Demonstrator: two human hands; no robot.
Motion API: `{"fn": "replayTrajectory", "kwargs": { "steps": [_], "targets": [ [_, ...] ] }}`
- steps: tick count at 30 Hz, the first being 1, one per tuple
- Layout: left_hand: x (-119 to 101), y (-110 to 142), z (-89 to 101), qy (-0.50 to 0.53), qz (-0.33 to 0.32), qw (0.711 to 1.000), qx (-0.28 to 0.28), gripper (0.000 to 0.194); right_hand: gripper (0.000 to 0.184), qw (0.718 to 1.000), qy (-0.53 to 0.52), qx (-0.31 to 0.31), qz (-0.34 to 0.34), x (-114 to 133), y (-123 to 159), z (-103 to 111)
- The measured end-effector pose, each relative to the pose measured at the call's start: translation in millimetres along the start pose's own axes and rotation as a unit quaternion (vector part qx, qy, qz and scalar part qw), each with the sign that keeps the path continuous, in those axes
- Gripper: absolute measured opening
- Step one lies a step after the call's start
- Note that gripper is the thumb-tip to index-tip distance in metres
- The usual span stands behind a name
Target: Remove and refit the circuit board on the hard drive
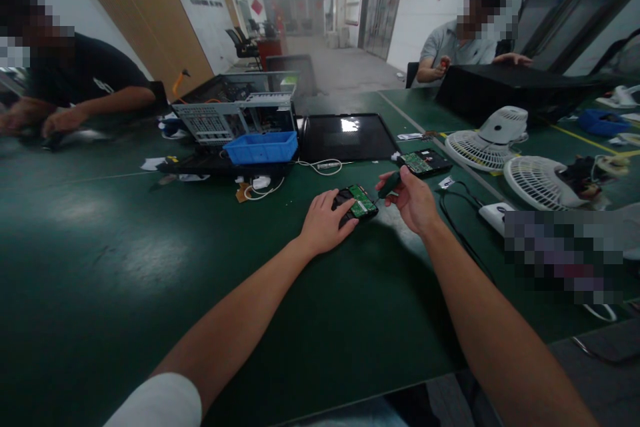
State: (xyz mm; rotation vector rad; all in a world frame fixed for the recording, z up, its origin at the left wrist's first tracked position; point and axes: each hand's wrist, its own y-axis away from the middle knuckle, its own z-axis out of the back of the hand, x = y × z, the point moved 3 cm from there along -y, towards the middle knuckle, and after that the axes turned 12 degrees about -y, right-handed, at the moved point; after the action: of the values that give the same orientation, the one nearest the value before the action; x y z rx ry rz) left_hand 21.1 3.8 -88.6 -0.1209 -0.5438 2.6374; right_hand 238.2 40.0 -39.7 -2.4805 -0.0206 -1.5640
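A hard drive (364, 202), black with a green circuit board facing up, lies on the green table in front of me. My left hand (325, 220) grips it from the left, with fingers over its top and thumb along its near side. In my right hand (413, 200) is a screwdriver (389, 185) with a dark green handle. Its thin shaft points down at the drive's right edge; whether the tip sits in a screw is too small to tell. Just beyond my right hand lies a second hard drive (425, 161), circuit board up.
Beyond the drives are a black panel (350, 137), a blue tray (263, 147) and an opened computer case (225, 117). White fan parts (483, 147) and a white power strip (495, 217) with dark cable lie to the right. Two people sit across the table (150, 320).
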Motion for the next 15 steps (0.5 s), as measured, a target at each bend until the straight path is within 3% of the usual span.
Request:
{"fn": "replayTrajectory", "kwargs": {
  "steps": [15],
  "targets": [
    [0.3, 0.3, -1.5, -0.001, 0.000, 1.000, -0.003, 0.054, 0.043, 0.999, -0.030, 0.007, -0.010, 0.7, 1.4, -1.9]
  ]
}}
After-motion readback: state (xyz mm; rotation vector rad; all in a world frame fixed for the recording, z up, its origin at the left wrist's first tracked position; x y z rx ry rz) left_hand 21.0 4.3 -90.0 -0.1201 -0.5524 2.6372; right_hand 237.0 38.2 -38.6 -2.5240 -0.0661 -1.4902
